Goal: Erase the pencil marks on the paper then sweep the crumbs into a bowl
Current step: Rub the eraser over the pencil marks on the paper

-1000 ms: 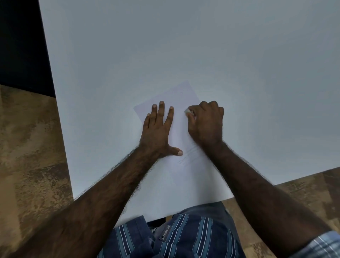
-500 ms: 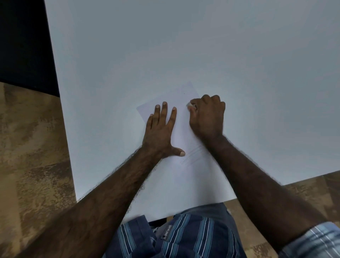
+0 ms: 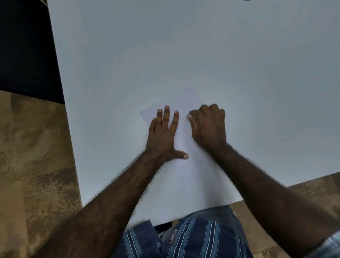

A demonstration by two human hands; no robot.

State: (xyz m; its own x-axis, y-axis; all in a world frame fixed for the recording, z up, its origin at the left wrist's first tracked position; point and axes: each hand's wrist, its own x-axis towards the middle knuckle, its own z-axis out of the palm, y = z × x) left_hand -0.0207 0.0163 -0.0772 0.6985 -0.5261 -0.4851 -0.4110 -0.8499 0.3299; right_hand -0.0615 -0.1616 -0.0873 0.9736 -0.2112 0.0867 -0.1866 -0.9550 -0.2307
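Note:
A white sheet of paper (image 3: pixel 184 103) lies tilted on the white table (image 3: pixel 184 46). My left hand (image 3: pixel 163 134) presses flat on the sheet's left part, fingers spread. My right hand (image 3: pixel 209 127) is curled into a fist on the sheet's right part, gripping a small white eraser (image 3: pixel 189 116) that pokes out at the thumb and touches the paper. Faint pencil marks (image 3: pixel 193 158) run diagonally just beyond my left thumb. No bowl is visible and I cannot make out crumbs.
The table's left edge (image 3: pixel 62 110) drops to a brown mottled floor (image 3: pixel 27 156) and a dark area at the upper left. The near edge runs by my striped shirt (image 3: pixel 184 239). A small dark object (image 3: pixel 249 0) peeks in at the top edge.
My right hand has slid the eraser back and forth across the paper's upper part, a little away and back. My left hand has stayed flat on the sheet.

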